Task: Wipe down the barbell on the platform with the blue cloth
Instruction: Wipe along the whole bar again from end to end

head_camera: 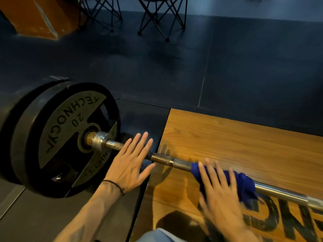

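The barbell (167, 160) lies across the wooden platform (244, 142), its rusty shaft running from a black 20 plate (57, 137) at the left to the lower right. The blue cloth (243, 185) is draped over the shaft. My right hand (218, 194) lies flat on the cloth with fingers spread, blurred by motion. My left hand (131, 163) hovers over the shaft near the plate, fingers apart, holding nothing.
Dark rubber flooring (157, 67) surrounds the platform. Two folding chairs (160, 16) stand at the back, with an orange column (40, 16) at the far left. Black lettering (279, 215) is printed on the wood at lower right.
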